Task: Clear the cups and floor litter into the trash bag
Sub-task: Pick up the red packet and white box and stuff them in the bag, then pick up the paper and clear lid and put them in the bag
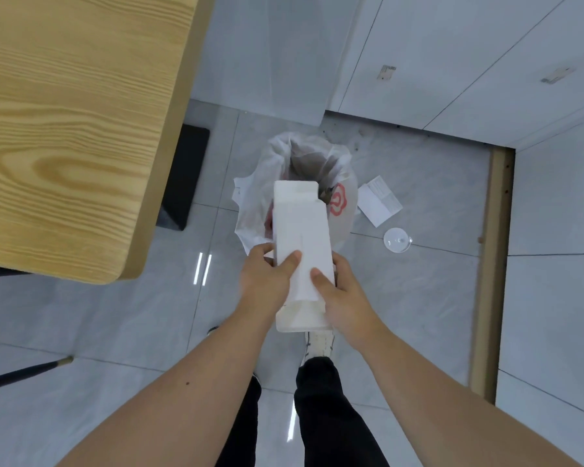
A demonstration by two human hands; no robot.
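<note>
White foam block [300, 237] tilted over the open white trash bag [277, 156] — clear lid [397, 240] and paper [379, 200] on floor.

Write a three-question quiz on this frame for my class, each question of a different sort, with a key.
1. True or false: both hands grip the white foam block.
2. Which lies on the floor right of the trash bag? A) a clear plastic lid B) a spoon C) a bottle
3. Fill in: beside the clear plastic lid lies a white ____.

Key: 1 true, left hand and right hand; 2 A; 3 leaflet.
</note>
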